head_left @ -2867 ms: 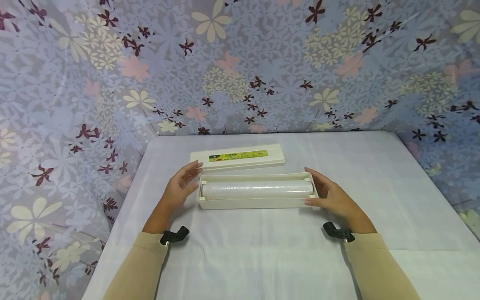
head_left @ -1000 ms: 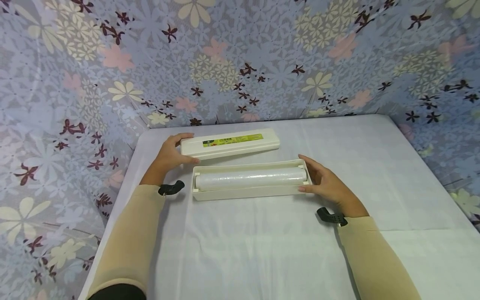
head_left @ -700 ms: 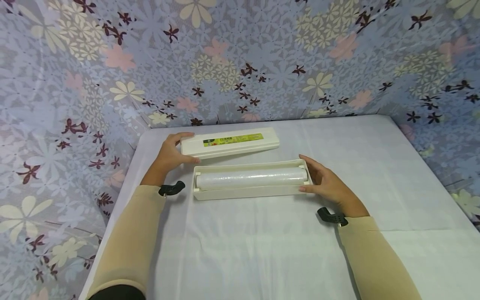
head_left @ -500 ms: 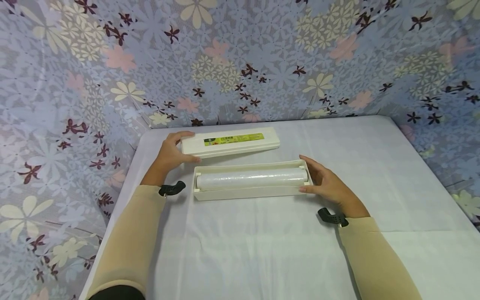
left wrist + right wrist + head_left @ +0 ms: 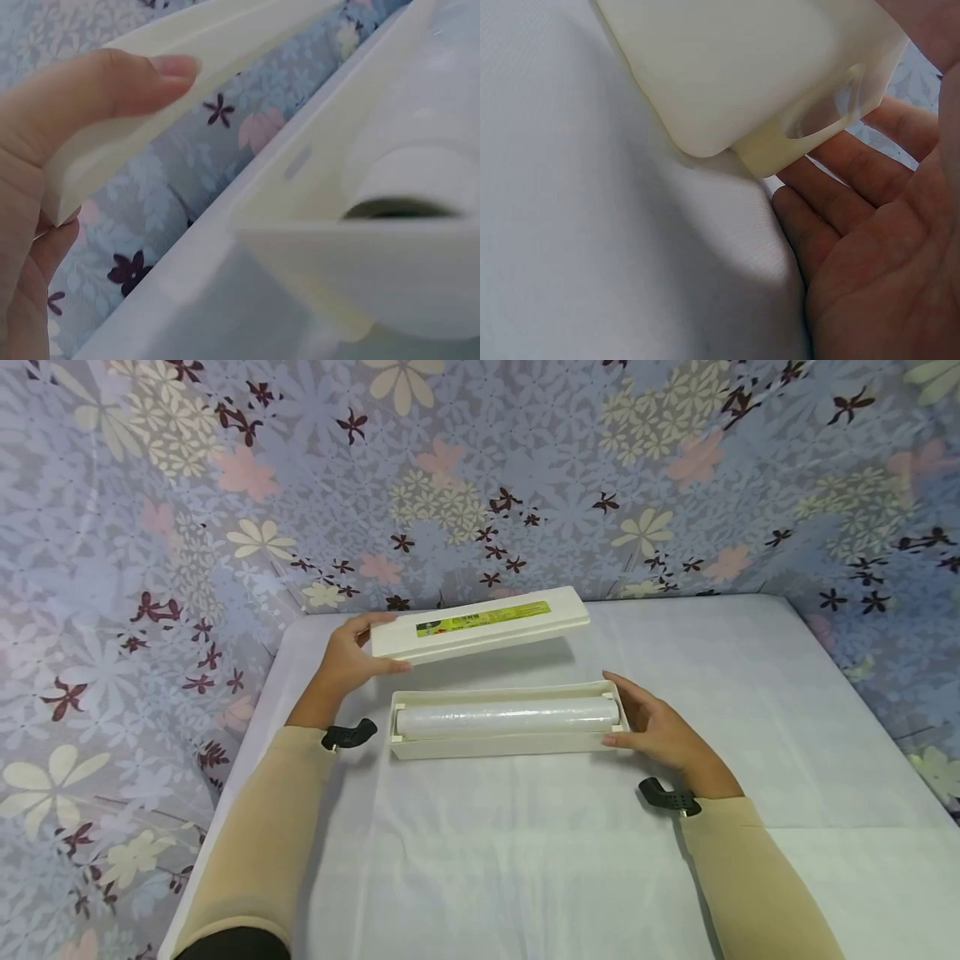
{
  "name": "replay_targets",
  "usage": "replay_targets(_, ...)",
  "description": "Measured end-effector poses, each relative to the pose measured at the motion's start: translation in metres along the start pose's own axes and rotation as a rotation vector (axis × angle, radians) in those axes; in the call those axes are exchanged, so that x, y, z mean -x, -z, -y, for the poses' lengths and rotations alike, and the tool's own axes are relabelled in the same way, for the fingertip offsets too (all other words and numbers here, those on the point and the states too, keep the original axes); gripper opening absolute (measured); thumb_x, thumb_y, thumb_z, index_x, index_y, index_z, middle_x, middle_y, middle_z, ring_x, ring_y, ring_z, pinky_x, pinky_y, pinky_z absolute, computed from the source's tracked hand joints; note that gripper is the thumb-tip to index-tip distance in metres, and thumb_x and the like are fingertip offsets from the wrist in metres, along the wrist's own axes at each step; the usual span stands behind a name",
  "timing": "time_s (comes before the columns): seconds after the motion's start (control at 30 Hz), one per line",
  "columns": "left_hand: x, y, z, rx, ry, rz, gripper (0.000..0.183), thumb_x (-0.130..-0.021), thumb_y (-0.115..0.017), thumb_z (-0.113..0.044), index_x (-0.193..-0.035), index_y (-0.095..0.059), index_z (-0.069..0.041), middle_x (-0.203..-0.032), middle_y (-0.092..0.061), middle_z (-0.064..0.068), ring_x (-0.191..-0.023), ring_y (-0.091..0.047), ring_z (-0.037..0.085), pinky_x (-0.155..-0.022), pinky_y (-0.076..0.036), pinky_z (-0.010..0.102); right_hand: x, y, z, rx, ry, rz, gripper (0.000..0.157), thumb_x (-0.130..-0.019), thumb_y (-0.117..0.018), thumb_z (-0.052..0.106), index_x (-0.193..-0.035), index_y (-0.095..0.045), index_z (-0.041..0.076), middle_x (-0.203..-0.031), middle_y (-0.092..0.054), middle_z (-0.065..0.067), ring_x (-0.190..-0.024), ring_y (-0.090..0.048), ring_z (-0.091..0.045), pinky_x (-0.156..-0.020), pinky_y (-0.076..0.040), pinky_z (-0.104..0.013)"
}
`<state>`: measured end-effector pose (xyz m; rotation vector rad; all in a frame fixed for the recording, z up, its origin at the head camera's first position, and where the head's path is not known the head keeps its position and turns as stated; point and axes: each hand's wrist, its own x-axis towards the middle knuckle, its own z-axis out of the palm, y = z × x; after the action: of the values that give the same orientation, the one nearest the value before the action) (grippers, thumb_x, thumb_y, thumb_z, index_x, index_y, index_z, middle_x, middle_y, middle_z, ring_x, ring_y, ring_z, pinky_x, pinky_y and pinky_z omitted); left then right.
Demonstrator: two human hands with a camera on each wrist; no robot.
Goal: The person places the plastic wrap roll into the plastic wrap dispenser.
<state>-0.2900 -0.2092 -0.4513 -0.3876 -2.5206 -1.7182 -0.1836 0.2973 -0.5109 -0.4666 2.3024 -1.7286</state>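
My left hand (image 5: pixel 347 658) grips the left end of a long white lid (image 5: pixel 480 628) with a yellow-green label, thumb along its near side. The lid is raised off the table, its right end tilted up, with a shadow beneath. In front of it lies a long white open box (image 5: pixel 502 745) holding a roll of cling film (image 5: pixel 502 717). My right hand (image 5: pixel 666 739) holds the box's right end, thumb at the front corner and fingers behind. In the right wrist view, the fingers (image 5: pixel 862 169) lie at the box's end wall beside an oval opening.
The table (image 5: pixel 525 860) is covered with a white cloth. A floral fabric backdrop (image 5: pixel 480 485) rises behind it and along the left and right sides. A black camera mount (image 5: pixel 349 734) sits on the left wrist and another mount (image 5: pixel 669 797) on the right.
My left hand has gone from beside the box's left end to the lid, taken hold of it and lifted it, right end highest. My right hand stays at the box's right end.
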Motion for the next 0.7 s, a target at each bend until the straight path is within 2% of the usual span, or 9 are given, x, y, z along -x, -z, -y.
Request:
replay_targets(0.23,0.011,-0.013,-0.013,0.034,-0.075,0.034,0.079,-0.066,-0.104,-0.016,-0.137,-0.07,-0.013,-0.141,-0.058,0.002,-0.139,-0.048,0.019,-0.116,-0.034,0.027,0.0,0.0,0.003,0.003,-0.017,-0.018,0.106,-0.084,-0.09,0.004,-0.168,-0.026,0.013,-0.168,-0.031,-0.009,-0.153,-0.028,-0.034,-0.107,-0.036,-0.016)
replay_targets(0.4,0.02,-0.018,-0.019,0.051,-0.133,0.055,0.078,-0.067,-0.102,-0.005,-0.138,-0.069,-0.009,-0.139,-0.057,0.007,-0.136,-0.049,0.022,-0.117,-0.032,0.028,-0.002,-0.001,0.004,0.011,-0.003,-0.007,0.107,-0.084,-0.09,0.005,-0.169,-0.025,0.013,-0.168,-0.03,-0.012,-0.152,-0.028,-0.037,-0.106,-0.038,-0.018)
replay_targets(0.53,0.028,-0.023,-0.022,0.065,-0.143,0.074,0.081,-0.066,-0.1,0.002,-0.14,-0.067,-0.006,-0.138,-0.056,0.01,-0.135,-0.049,0.024,-0.118,-0.032,0.03,-0.001,-0.001,0.002,0.002,0.005,-0.004,0.106,-0.084,-0.09,0.005,-0.169,-0.028,0.018,-0.169,-0.03,-0.009,-0.153,-0.028,-0.034,-0.107,-0.037,-0.017)
replay_targets(0.7,0.037,-0.03,-0.026,0.072,-0.144,0.096,0.082,-0.064,-0.098,0.01,-0.139,-0.065,0.001,-0.138,-0.055,0.016,-0.135,-0.049,0.03,-0.118,-0.033,0.033,0.0,0.0,-0.002,0.015,0.045,0.0,0.102,-0.085,-0.09,0.004,-0.167,-0.031,0.017,-0.166,-0.036,-0.009,-0.149,-0.036,-0.033,-0.109,-0.038,-0.02)
